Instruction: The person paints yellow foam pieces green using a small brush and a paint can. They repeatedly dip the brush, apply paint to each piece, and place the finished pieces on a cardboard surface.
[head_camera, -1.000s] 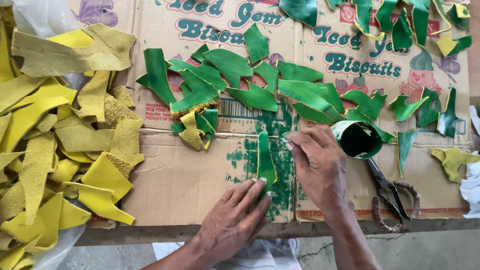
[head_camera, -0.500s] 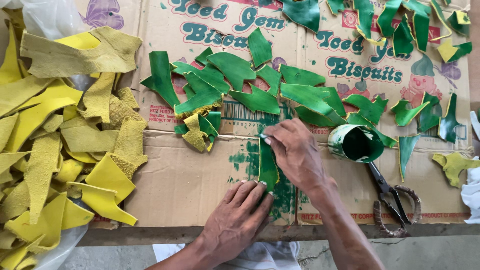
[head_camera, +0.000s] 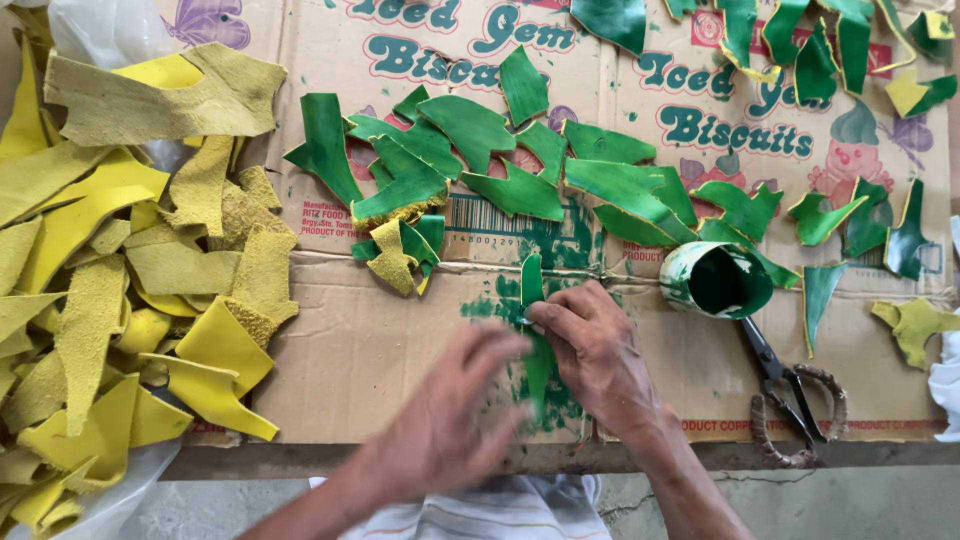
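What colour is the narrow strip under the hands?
Green, lying on green-smeared cardboard; the narrow strip shows best in the head view.

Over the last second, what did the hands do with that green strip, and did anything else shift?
The right hand slid left from beside the paint can onto the green strip. The left hand lifted off the strip's lower end, now blurred. The strip, scissors and yellow scraps stayed put.

A heap of yellow leather offcuts (head_camera: 120, 300) fills the left, partly over clear plastic sheeting (head_camera: 95, 30); green-painted pieces (head_camera: 470, 150) lie scattered across flattened printed cardboard (head_camera: 350, 350); a small green-stained cup (head_camera: 715, 280) lies on its side right of centre; scissors (head_camera: 785, 385) with wrapped handles rest just below it.
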